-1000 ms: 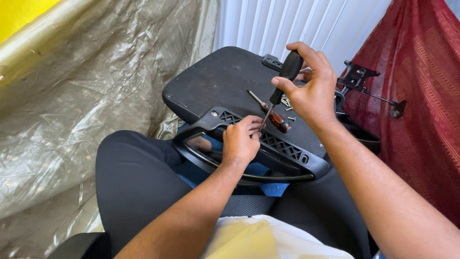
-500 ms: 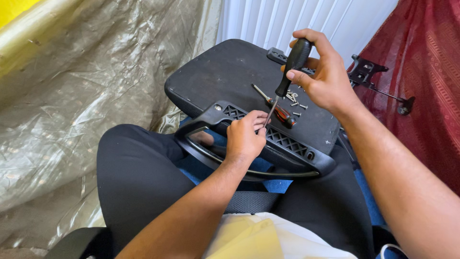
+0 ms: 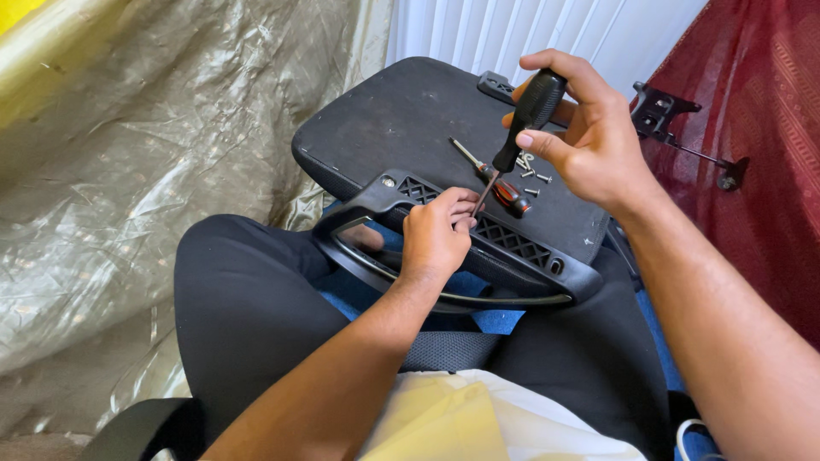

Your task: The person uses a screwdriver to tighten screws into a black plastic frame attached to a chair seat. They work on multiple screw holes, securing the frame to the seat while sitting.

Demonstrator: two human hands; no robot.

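Note:
My right hand (image 3: 589, 137) grips the black handle of a screwdriver (image 3: 523, 119) whose shaft slants down to my left fingertips. My left hand (image 3: 437, 235) rests on a black plastic armrest frame (image 3: 512, 248) lying across my lap, fingers pinched around the screwdriver tip; what they pinch is hidden. The frame leans against the underside of a black chair seat (image 3: 410, 119). On that seat lie a second screwdriver with a red and black handle (image 3: 500, 183) and several loose screws (image 3: 531, 175).
Crinkled translucent plastic sheeting (image 3: 145, 171) fills the left side. A dark red cloth (image 3: 769, 128) hangs at the right with a black metal bracket (image 3: 662, 111) in front of it. White vertical blinds (image 3: 555, 30) stand behind the seat. My black-trousered legs and a blue cushion lie below.
My right hand has lifted a little and tilted the screwdriver more upright, its tip staying at my left fingers. My left hand has stayed on the armrest frame.

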